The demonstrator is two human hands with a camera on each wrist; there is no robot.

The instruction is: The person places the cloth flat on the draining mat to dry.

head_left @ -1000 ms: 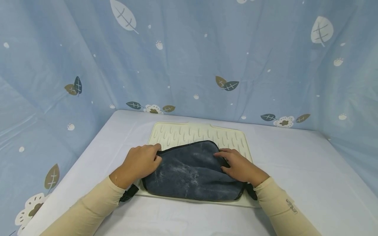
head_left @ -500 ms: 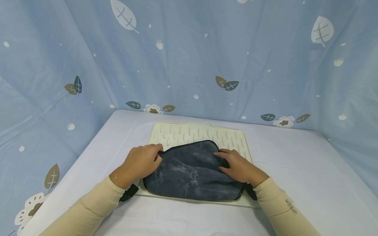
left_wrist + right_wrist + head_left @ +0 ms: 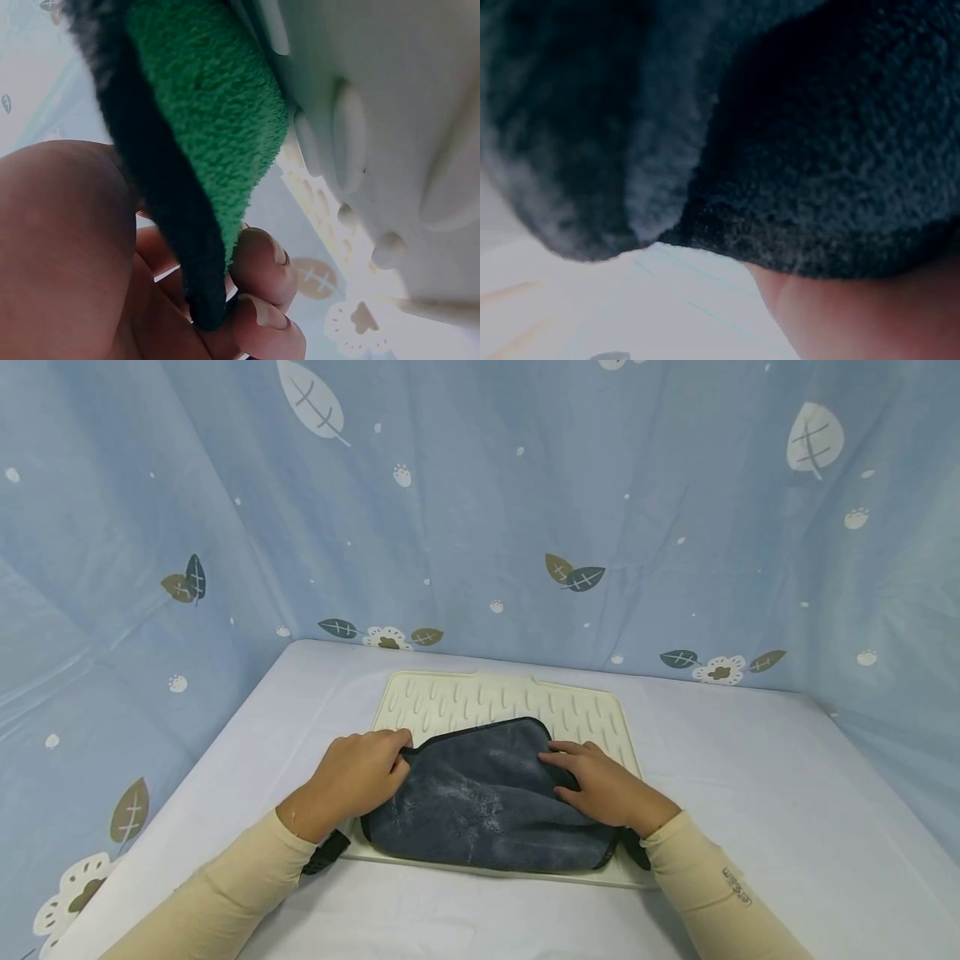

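Observation:
A dark blue-grey microfibre cloth (image 3: 480,814) with black edging and pale smudges is spread between the hands in the head view. Its fleecy green underside (image 3: 206,90) shows in the left wrist view. My left hand (image 3: 358,777) pinches the cloth's upper left edge between fingers and thumb. At the right edge, my right hand (image 3: 609,787) holds the cloth, its fingers lying over the border and its thumb apart below them. The right wrist view is mostly filled by folded dark cloth (image 3: 840,150), which hides most of that hand.
Under the cloth lies a cream ridged draining mat (image 3: 506,693), its far half exposed. It rests on a white-covered table (image 3: 742,760). A blue leaf-patterned curtain (image 3: 480,510) surrounds the back and sides. A black wrist strap (image 3: 326,852) shows below the left wrist.
The hands and the cloth have stayed almost in place, the right fingers shifting very slightly. The head view has moved a touch.

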